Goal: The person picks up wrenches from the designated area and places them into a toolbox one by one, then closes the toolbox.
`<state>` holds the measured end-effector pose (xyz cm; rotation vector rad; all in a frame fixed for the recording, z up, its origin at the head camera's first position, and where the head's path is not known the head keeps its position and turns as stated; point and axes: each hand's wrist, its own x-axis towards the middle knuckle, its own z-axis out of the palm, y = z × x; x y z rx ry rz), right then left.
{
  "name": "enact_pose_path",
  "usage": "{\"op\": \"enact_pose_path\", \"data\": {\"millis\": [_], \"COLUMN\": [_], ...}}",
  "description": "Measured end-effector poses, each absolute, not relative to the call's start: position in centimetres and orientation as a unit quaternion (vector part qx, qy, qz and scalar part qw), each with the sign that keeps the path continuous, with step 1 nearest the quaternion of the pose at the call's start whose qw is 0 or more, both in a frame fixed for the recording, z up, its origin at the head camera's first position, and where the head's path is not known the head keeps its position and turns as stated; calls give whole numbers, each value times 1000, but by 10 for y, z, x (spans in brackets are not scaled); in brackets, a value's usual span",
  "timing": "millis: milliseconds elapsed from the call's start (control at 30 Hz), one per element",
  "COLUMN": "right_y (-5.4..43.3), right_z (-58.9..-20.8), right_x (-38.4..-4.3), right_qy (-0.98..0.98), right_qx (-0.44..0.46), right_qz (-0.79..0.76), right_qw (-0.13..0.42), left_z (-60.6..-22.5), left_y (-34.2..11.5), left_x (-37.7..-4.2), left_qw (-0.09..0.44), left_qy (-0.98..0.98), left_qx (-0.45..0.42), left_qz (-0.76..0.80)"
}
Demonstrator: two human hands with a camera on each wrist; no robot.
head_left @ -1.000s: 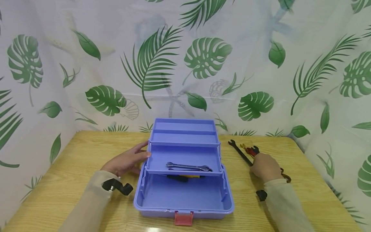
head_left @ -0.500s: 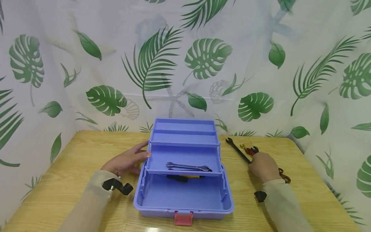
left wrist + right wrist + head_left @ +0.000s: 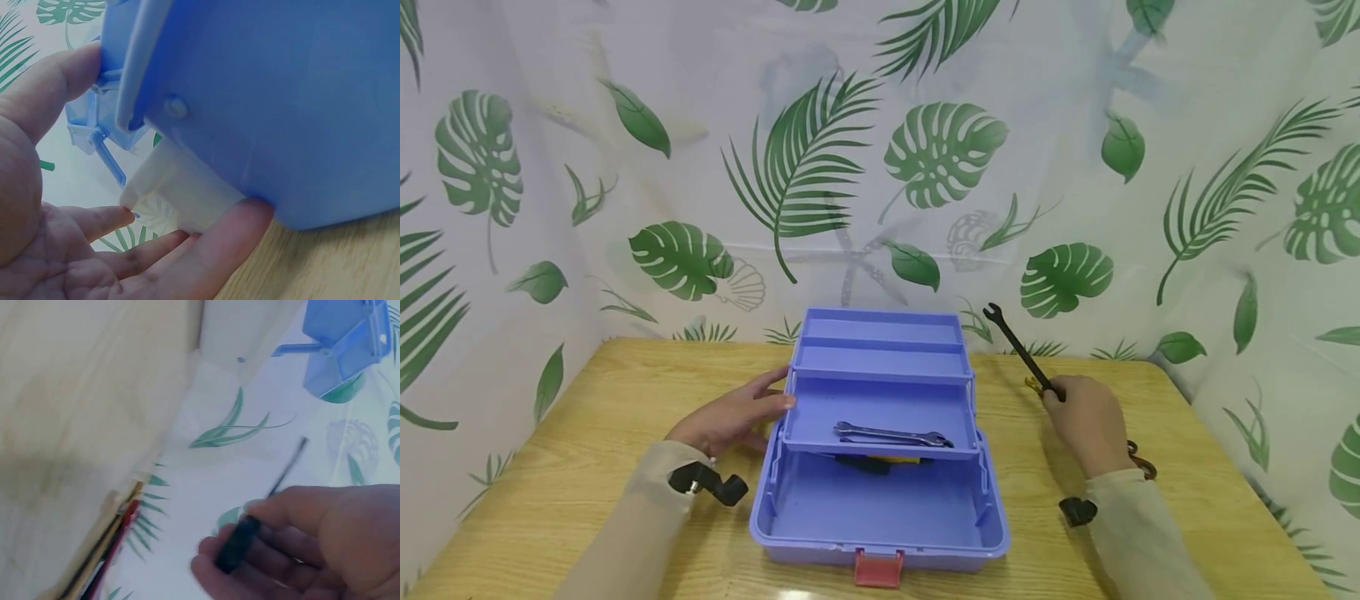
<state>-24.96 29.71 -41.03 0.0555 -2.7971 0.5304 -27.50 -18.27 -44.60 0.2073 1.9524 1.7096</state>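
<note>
My right hand [image 3: 1088, 421] grips a black open-end wrench [image 3: 1018, 346], its open end raised up and to the left; in the right wrist view the wrench [image 3: 237, 545] shows edge-on across the fingers. Below this hand lie several other wrenches, largely hidden, one with a yellow end [image 3: 1033, 385]. With fingers spread, my left hand [image 3: 730, 417] rests against the left side of a blue toolbox [image 3: 820, 550]. The left wrist view shows fingertips at its tray and lower wall. Silver wrenches [image 3: 891, 434] lie in the lower tray.
The toolbox stands with its stepped trays [image 3: 880, 361] raised and a red latch [image 3: 878, 569] at the front. Beneath the lower tray show tools with black and yellow parts [image 3: 865, 464]. A leaf-printed curtain [image 3: 850, 167] borders the wooden table [image 3: 587, 425].
My right hand has picked up the black wrench, whose open end has risen from the table. The left hand stays at the toolbox.
</note>
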Motion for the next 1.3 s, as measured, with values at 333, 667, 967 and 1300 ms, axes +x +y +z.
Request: {"op": "enact_pose_path", "data": {"millis": [333,667,967,1300], "right_y": [274,259,249,242], "right_z": [-396,-395,-396,-394], "right_x": [-242,-242,-239,-235], "right_qy": [-920,-876,-867,-868], "right_qx": [113,226,297,321], "right_qz": [185,156,128,119], "right_qw": [327,398,380,360], "left_z": [-447,-446,-446,-445], "left_y": [-182,-184,-182,-183], "left_x": [-276,-275,-274,-273], "left_qw": [266,267,265,266], "left_qy": [730,724,725,719], "left_qx": [73,77,77,77], "left_qz": [626,631,631,637]}}
